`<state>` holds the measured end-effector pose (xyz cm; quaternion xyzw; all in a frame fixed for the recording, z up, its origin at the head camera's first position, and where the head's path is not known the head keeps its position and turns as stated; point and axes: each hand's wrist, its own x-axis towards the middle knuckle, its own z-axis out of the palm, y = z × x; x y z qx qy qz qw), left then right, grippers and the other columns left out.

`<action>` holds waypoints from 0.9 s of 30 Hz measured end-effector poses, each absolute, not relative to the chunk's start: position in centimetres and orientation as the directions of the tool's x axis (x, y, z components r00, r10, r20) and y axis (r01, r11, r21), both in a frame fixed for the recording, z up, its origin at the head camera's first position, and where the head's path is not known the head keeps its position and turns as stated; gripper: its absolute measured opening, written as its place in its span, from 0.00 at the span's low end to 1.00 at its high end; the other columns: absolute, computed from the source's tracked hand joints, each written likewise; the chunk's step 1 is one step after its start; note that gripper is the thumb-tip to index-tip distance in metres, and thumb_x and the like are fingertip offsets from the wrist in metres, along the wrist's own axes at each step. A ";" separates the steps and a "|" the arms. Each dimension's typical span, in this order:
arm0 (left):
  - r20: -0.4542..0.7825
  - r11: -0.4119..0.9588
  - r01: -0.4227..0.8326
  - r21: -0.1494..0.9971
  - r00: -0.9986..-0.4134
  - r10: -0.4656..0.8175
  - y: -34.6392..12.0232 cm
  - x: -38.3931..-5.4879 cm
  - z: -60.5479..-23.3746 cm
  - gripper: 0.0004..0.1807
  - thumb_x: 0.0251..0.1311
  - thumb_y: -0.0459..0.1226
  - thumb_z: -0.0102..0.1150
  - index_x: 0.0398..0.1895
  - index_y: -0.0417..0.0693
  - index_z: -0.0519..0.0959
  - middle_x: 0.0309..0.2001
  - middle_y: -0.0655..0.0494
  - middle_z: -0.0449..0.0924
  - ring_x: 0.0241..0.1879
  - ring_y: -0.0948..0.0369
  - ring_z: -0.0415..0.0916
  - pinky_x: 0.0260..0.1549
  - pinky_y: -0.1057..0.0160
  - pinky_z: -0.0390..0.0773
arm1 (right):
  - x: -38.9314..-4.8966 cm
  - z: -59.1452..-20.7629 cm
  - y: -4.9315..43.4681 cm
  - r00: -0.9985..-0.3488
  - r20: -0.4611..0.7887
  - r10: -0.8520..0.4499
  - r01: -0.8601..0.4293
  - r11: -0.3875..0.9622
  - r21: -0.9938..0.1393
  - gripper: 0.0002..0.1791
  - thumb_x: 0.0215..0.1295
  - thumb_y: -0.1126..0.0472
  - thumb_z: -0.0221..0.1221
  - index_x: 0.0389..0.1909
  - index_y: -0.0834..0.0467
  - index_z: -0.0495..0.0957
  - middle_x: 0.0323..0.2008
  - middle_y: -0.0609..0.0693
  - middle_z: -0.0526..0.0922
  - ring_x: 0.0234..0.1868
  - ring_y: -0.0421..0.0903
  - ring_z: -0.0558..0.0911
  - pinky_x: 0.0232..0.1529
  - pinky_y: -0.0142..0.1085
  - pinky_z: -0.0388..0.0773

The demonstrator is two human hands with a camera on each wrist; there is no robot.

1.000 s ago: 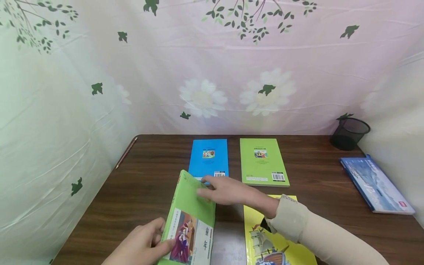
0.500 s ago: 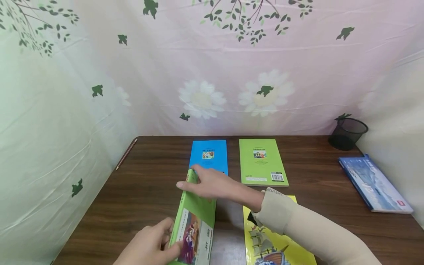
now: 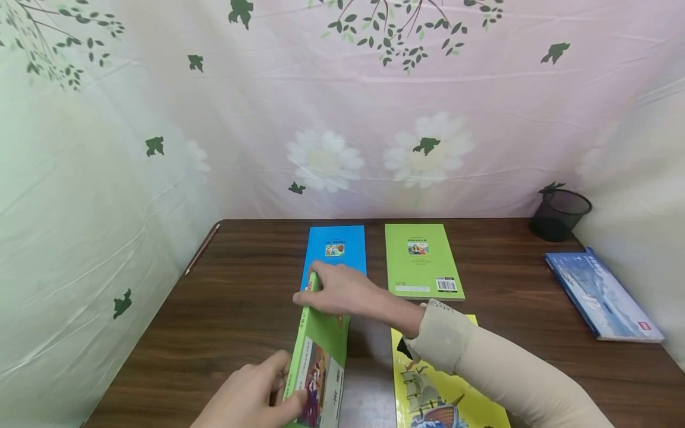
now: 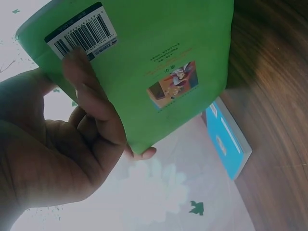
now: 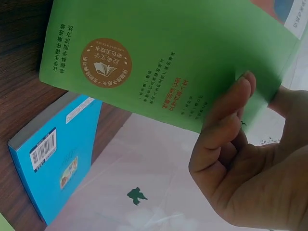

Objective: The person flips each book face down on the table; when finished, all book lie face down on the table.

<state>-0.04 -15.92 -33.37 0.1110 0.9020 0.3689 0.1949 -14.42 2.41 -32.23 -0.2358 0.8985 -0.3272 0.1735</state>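
Note:
Both hands hold a green storybook point(image 3: 327, 336) tilted up on edge, its spine uppermost. My left hand point(image 3: 251, 389) grips the near end, thumb on the illustrated front cover and fingers on the back cover; the left wrist view shows those fingers point(image 4: 103, 108) beside the barcode. At the far end, my right hand point(image 3: 339, 290) pinches the book across its spine, thumb on one side and fingers on the other. A blue book point(image 3: 350, 241) lies flat just beyond, partly hidden by the right hand. Under the right forearm is a yellow book point(image 3: 423, 401) with a sailing ship.
Another green book point(image 3: 420, 258) lies flat at the back, right of the blue one. A blue-and-white book point(image 3: 605, 297) and a black mesh pen holder point(image 3: 559, 215) are at the right. A pencil point(image 3: 202, 249) lies along the table's left edge, by the curtain point(image 3: 107, 178).
My right hand has gone from the green book's front cover to its spine and now pinches it. The book has tipped more upright and shifted right, the left hand moving with it.

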 end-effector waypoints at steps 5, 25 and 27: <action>-0.298 0.694 0.026 0.720 -0.891 0.342 -15.7 -0.1 -33.3 0.17 0.63 0.49 0.62 0.45 0.49 0.74 0.21 0.68 0.80 0.17 0.71 0.69 0.13 0.70 0.63 | -14.3 -32.1 2.5 -0.824 -0.155 -0.545 -0.309 0.662 -0.683 0.16 0.62 0.45 0.60 0.40 0.49 0.70 0.17 0.45 0.75 0.16 0.41 0.74 0.18 0.34 0.68; -0.227 0.545 0.111 0.831 -0.827 0.514 -14.5 -0.7 -33.9 0.11 0.71 0.51 0.55 0.41 0.55 0.75 0.23 0.71 0.74 0.22 0.75 0.69 0.20 0.72 0.70 | -13.7 -31.7 4.8 -0.878 -0.131 -0.460 -0.230 0.647 -0.727 0.13 0.63 0.53 0.57 0.46 0.53 0.74 0.14 0.46 0.70 0.13 0.43 0.70 0.19 0.36 0.68; -0.217 0.514 0.126 0.848 -0.803 0.556 -14.5 -0.8 -34.0 0.10 0.72 0.50 0.54 0.41 0.56 0.76 0.24 0.72 0.75 0.24 0.76 0.70 0.22 0.73 0.72 | -13.6 -31.7 5.3 -0.879 -0.130 -0.459 -0.224 0.638 -0.737 0.12 0.64 0.54 0.57 0.46 0.53 0.74 0.13 0.46 0.69 0.12 0.43 0.69 0.20 0.36 0.68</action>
